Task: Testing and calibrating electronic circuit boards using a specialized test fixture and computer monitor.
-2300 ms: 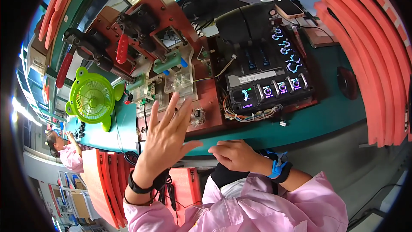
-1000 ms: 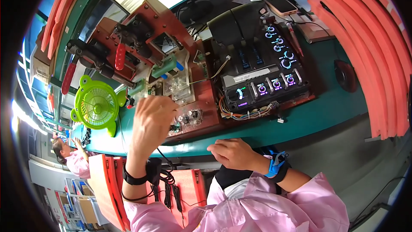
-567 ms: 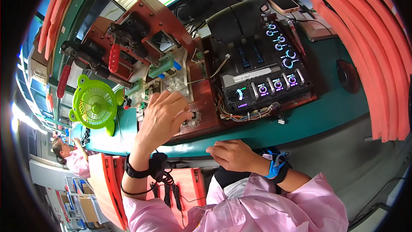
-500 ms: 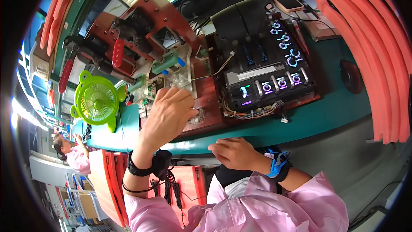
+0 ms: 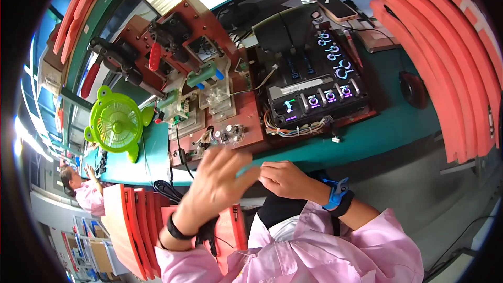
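Head view: left hand (image 5: 216,184) open, blurred, fingers spread by bench (image 5: 367,141) edge; right hand (image 5: 285,178) loosely curled, nothing visibly held

**Count on your worktop**

You had two hands in view: your left hand (image 5: 215,186) and your right hand (image 5: 285,178). You wore one blue wrist strap (image 5: 335,202). On the green worktop (image 5: 387,131) stood one green fan (image 5: 114,124), one black control panel (image 5: 309,81) with lit knobs, one red-brown test fixture (image 5: 209,99) and one phone (image 5: 340,8). One other person (image 5: 78,188) sat at the far left.
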A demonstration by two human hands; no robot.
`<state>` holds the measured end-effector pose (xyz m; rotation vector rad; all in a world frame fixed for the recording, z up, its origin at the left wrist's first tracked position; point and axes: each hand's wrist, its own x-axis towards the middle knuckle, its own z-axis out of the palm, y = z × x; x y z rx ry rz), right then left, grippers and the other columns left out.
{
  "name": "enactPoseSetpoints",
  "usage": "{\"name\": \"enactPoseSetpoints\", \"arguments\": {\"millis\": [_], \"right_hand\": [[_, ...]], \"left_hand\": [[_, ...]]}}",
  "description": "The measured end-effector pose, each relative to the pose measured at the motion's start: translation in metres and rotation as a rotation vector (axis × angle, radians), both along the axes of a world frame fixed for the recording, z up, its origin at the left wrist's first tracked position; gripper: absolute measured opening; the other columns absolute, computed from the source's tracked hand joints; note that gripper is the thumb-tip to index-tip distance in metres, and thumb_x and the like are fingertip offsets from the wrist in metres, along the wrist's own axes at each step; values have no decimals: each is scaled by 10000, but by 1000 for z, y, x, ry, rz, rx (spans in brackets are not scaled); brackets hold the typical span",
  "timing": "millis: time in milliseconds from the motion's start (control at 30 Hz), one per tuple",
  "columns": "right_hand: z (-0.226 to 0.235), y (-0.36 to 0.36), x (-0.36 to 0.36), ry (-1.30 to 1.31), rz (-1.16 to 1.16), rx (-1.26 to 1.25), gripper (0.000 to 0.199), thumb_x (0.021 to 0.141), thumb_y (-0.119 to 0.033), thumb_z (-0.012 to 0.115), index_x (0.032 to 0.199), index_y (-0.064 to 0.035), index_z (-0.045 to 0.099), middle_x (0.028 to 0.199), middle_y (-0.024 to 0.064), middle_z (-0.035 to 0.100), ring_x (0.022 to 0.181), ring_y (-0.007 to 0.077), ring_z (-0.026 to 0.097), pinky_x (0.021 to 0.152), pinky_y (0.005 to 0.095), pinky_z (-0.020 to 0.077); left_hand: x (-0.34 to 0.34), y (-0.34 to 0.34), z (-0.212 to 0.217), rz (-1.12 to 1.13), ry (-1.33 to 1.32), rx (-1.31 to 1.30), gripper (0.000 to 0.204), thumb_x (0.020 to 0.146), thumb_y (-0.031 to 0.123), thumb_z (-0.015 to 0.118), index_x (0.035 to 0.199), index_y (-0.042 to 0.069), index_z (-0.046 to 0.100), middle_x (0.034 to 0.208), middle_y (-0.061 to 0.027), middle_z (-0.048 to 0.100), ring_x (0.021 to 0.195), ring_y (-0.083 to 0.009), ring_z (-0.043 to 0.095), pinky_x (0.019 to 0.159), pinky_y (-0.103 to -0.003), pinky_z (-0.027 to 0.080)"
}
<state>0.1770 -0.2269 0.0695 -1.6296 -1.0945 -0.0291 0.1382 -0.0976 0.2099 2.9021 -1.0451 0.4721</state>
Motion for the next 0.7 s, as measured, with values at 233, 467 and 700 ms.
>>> {"name": "enactPoseSetpoints", "arguments": {"millis": [233, 467, 700], "right_hand": [[49, -35, 15, -219, -39, -247, 56, 726, -82, 539, 747, -31, 547, 648, 92, 519, 569, 262, 533, 510, 335, 429], [117, -22, 54, -584, -370, -490, 85, 712, -121, 561, 710, -43, 527, 635, 73, 489, 609, 233, 514, 552, 333, 409], [119, -23, 89, -873, -336, -780, 90, 701, -128, 563, 698, -45, 528, 637, 69, 483, 635, 246, 495, 641, 327, 356]], "left_hand": [[-19, 33, -116, 274, 74, -466, 197, 634, 94, 657, 560, 41, 482, 573, -89, 475, 507, -261, 462, 453, -334, 355], [18, 0, -125, 286, 54, -607, 335, 697, 185, 644, 502, 33, 418, 462, -100, 413, 404, -284, 421, 384, -354, 312], [11, 7, -128, 252, 93, -706, 338, 714, 212, 632, 501, 45, 429, 459, -89, 427, 410, -271, 447, 383, -344, 330]]}}
